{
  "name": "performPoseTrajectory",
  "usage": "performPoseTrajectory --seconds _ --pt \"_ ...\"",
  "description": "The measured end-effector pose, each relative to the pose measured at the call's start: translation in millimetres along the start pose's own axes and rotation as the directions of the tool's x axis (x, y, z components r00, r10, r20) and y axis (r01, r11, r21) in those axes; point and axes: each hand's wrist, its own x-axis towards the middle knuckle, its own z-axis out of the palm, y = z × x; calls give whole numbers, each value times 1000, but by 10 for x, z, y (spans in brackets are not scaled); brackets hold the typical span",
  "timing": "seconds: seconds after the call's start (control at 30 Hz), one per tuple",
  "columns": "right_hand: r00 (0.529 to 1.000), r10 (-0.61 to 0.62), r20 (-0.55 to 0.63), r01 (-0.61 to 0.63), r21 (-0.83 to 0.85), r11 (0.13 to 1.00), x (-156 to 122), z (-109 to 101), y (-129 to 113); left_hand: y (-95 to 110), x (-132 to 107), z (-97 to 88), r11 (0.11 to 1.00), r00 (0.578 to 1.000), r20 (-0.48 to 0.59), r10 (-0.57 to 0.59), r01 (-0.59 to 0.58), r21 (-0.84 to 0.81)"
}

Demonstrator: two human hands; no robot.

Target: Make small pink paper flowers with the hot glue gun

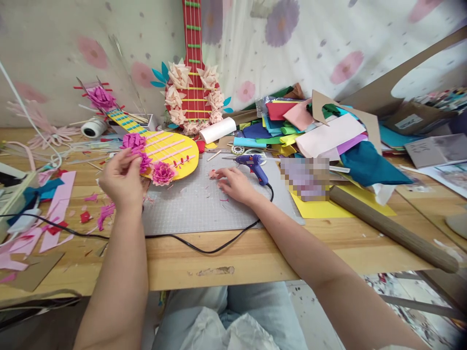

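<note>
My left hand (122,177) is closed, thumb and fingers pinching the edge of a magenta paper flower (145,163) on a yellow paper guitar (178,148). The guitar lies slanted over the back left of the grey cutting mat (193,214). It carries pale pink strips, another magenta flower (163,173) low on its body and one (102,97) at its head. Low over the mat, my right hand (235,184) is open, its fingers stretched out and apart. A small pink scrap (212,173) is at its fingertips. Just behind this hand lies a blue glue gun (255,167).
A red paper guitar (197,99) with cream flowers stands against the wall. Coloured paper (277,121) is heaped at the back right. A cardboard tube (394,228) lies on the right. The black cord (207,251) crosses the front. Pink scraps (58,209) cover the left.
</note>
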Motion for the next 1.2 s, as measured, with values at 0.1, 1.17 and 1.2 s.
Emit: performPoseTrajectory --seconds 0.1,1.17,1.2 --pt "998 -11 59 14 -48 999 19 -4 -32 -90 120 -204 988 984 -91 -151 154 29" --pt "924 378 57 -277 779 562 37 145 -34 167 -921 834 907 683 700 -208 402 -123" --pt "921 386 58 -283 780 559 39 148 -38 167 -918 834 883 670 701 -242 452 -127"
